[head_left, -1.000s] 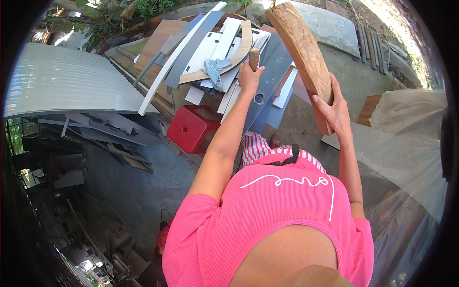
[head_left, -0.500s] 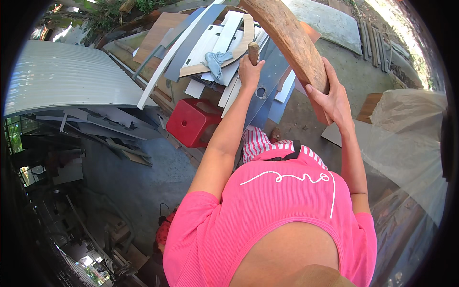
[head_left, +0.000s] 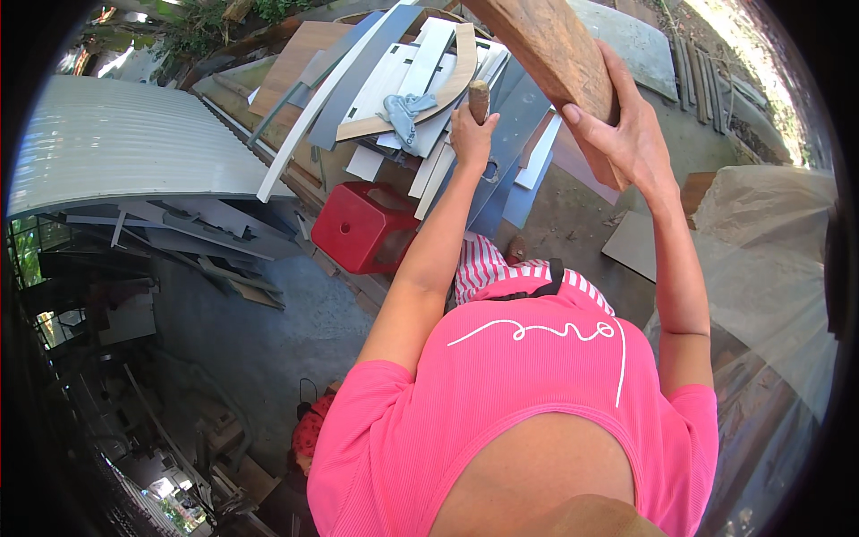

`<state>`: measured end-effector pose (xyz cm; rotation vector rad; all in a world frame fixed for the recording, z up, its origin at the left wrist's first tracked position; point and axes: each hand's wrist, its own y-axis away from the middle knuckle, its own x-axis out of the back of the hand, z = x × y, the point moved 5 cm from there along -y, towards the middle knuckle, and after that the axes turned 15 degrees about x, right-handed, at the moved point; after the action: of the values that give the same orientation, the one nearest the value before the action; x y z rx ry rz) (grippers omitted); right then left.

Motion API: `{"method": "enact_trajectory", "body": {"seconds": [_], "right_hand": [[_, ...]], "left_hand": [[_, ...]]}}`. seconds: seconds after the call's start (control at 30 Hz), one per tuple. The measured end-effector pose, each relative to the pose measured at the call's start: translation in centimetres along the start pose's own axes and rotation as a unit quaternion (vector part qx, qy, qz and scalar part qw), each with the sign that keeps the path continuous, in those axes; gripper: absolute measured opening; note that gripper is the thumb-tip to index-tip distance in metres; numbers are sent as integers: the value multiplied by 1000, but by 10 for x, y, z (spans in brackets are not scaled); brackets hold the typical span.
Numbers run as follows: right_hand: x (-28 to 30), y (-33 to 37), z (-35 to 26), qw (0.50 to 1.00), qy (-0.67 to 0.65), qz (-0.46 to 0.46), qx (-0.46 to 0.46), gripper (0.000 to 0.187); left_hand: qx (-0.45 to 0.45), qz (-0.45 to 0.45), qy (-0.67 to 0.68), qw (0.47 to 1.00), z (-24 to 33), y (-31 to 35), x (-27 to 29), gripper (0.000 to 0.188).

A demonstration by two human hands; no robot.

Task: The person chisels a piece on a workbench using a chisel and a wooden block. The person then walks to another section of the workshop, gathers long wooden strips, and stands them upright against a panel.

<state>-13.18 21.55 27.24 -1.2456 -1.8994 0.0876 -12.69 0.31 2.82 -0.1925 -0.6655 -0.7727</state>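
My right hand [head_left: 631, 143] is closed around the near end of a thick, rough brown wooden plank [head_left: 550, 54], thumb on one side and fingers on the other. The plank is held up and slants toward the far left, its far end cut off by the top of the picture. My left hand [head_left: 472, 141] is wrapped round a wooden handle [head_left: 480, 103] whose rounded end sticks up above the fist. Whatever the handle belongs to is hidden. Beyond that hand lies a pile of boards, with a curved wooden strip [head_left: 462, 67] and a grey-blue cloth [head_left: 405, 115] on it.
A red plastic stool [head_left: 360, 230] stands left of my left forearm. A corrugated metal roof [head_left: 134, 143] covers the far left. Clear plastic sheeting [head_left: 761, 259] hangs over things at the right. A flat board [head_left: 631, 243] lies below the plank. Part of another person [head_left: 311, 430] shows at lower left.
The plank and my right hand have moved slightly up and to the right. My left hand has shifted a little, still gripping the handle.
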Motion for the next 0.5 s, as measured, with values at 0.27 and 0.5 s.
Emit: {"method": "enact_trajectory", "body": {"seconds": [0.27, 0.5], "right_hand": [[-70, 40, 72, 927, 113, -333, -130, 83], [-57, 35, 67, 973, -22, -183, -140, 84]], "left_hand": [[-15, -34, -1, 999, 8, -2, -8, 40], [15, -83, 1, 996, 3, -6, 0, 39]]}}
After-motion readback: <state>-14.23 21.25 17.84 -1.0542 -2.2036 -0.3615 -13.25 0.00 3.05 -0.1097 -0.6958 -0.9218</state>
